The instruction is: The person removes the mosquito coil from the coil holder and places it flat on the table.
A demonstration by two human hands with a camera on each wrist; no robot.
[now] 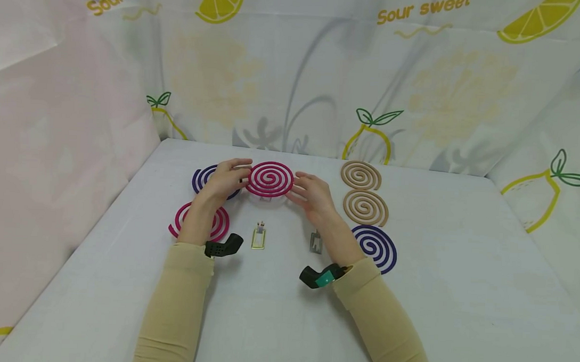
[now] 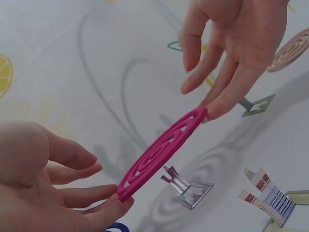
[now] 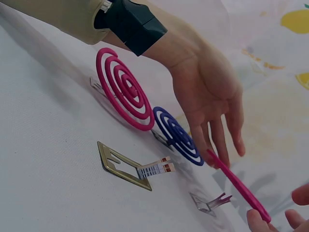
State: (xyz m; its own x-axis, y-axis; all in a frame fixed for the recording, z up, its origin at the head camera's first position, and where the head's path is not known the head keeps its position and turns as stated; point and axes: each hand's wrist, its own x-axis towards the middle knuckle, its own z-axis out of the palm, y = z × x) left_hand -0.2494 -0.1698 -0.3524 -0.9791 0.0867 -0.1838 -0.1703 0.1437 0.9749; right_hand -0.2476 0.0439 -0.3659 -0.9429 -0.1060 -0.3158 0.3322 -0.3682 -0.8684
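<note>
A pink mosquito coil (image 1: 269, 178) is lifted above the table, level between both hands. My left hand (image 1: 226, 180) touches its left edge with extended fingertips. At the opposite edge, fingertips of my right hand (image 1: 314, 195) touch the rim; in the left wrist view that hand's thumb and upper fingers stand apart from the coil. Under the coil is a small silver metal stand (image 2: 194, 194) with upright prongs. Nearer me lie a gold-coloured stand (image 1: 258, 239) with printed prongs and a grey stand (image 1: 316, 243) beside my right wrist.
Left of the hands are a blue coil (image 1: 196, 182) and another pink coil (image 1: 227, 221), each partly hidden by my left arm. Two tan coils (image 1: 361, 175) and a blue coil (image 1: 388, 255) line the right side. Printed cloth (image 1: 294, 69) hangs behind the white table (image 1: 459, 272).
</note>
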